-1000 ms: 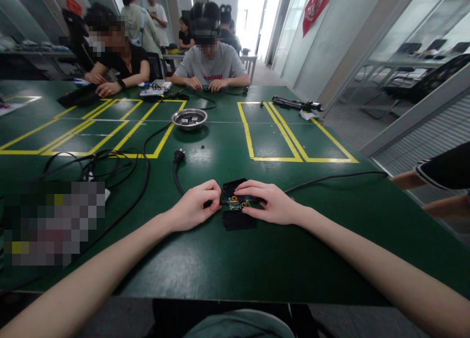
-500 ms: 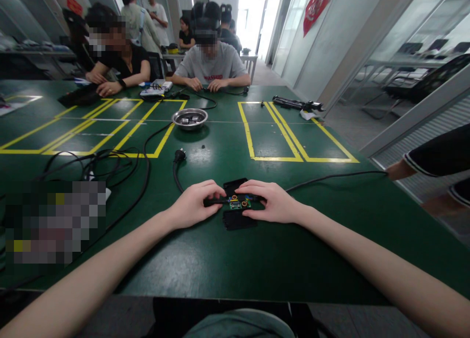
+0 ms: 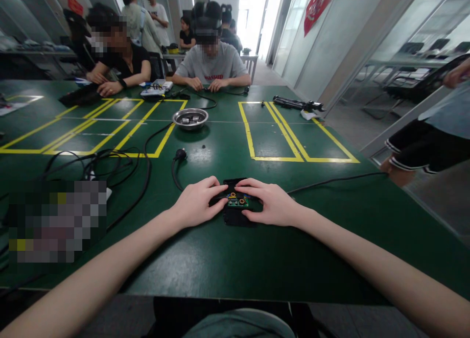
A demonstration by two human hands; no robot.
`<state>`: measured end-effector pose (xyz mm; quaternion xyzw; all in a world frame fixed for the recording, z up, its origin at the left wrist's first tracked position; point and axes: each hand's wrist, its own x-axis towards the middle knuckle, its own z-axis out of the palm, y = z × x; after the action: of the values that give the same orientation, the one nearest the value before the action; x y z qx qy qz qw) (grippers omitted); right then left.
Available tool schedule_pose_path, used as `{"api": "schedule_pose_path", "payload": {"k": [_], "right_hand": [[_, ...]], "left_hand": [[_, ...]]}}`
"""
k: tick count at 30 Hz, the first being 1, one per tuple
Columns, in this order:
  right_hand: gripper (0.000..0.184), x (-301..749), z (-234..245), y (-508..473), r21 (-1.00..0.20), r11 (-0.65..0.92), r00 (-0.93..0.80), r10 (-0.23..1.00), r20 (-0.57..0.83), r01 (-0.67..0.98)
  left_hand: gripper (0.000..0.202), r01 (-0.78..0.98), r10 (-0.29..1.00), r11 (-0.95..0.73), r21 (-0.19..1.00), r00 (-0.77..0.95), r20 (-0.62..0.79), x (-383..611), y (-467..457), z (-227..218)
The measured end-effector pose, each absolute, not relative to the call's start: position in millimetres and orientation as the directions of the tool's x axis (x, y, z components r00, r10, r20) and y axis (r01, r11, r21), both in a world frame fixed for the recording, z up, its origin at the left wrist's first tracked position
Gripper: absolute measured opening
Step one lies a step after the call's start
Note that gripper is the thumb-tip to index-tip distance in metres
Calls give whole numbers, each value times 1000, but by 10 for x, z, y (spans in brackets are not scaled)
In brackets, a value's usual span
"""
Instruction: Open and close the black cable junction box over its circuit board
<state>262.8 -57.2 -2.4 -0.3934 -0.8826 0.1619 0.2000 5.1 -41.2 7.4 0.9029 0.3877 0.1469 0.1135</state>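
Note:
A small green circuit board with copper-coloured coils is between my hands, over an opened black plastic case. My left hand pinches the board's left end with thumb and fingers, where a black cable joins it. Around the right end curls my right hand, its index finger by the case's far part and its thumb over the near part. Its inner fingers and the cable joint there are partly hidden. From the left side the cable leads to a black power plug; another black cable runs off to the right.
A metal bowl with small metal parts stands ahead on the green table. Coiled cables lie at left by a blurred-out object. A black folded tripod-like item lies far right. Co-workers sit opposite; another person stands at right.
My left hand has shifted slightly right, its fingertips now at the board's edge. The board has moved a little left and away. The person at right has moved, showing more body.

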Motion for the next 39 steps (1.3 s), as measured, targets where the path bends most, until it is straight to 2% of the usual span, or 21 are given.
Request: {"api": "schedule_pose_path", "payload": {"k": [6, 13, 22, 33, 36, 39], "right_hand": [[71, 2620, -31, -591, -414, 617, -584, 781, 220, 669], [70, 2639, -48, -507, -456, 600, -548, 796, 256, 657], [63, 2587, -42, -489, -423, 574, -519, 818, 249, 701], [72, 2584, -52, -480, -381, 513, -480, 858, 185, 769], [72, 2590, -75, -482, -414, 521, -477, 853, 213, 747], [66, 2624, -61, -485, -475, 562, -483, 826, 289, 677]], "left_hand": [[48, 722, 757, -653, 231, 636, 151, 48, -383, 63], [55, 752, 769, -639, 160, 627, 124, 74, -392, 71], [60, 769, 778, -629, 117, 621, 98, 100, -403, 104], [59, 769, 784, -619, 161, 617, 68, 87, -415, 98], [61, 766, 787, -616, 183, 611, 89, 77, -402, 80], [61, 728, 775, -628, 275, 618, 133, 45, -377, 72]]}}
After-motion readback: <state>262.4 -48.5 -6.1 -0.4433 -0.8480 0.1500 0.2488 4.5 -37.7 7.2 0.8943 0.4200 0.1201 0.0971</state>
